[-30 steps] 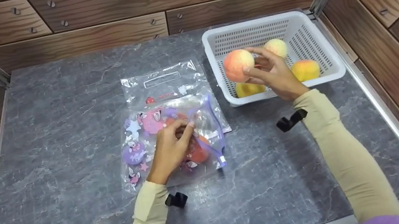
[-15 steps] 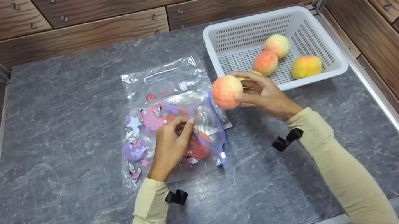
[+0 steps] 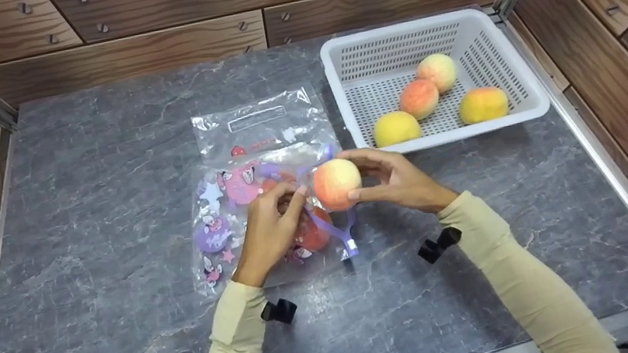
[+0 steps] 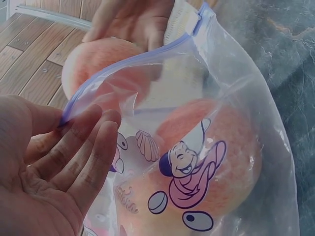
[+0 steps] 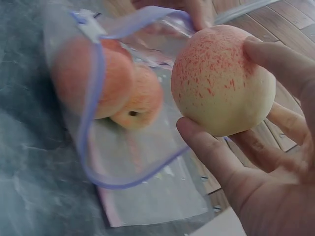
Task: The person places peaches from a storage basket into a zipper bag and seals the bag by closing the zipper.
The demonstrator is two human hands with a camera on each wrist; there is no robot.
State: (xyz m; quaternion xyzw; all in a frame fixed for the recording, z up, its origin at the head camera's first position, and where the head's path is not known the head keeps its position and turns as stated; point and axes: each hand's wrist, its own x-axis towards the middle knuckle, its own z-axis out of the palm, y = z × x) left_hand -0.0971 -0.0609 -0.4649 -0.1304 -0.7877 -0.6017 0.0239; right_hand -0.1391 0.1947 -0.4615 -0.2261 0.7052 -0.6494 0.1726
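Red-yel peach in R fingers

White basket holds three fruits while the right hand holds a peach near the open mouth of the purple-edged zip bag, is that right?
Not quite: the head view shows four fruits in the white basket, not three. The rest stands: the right hand holds a peach near the open mouth of the purple-edged zip bag.

Decent soft light tbh, faint shine on the counter below the left grip; wrist cams look kinda hazy.
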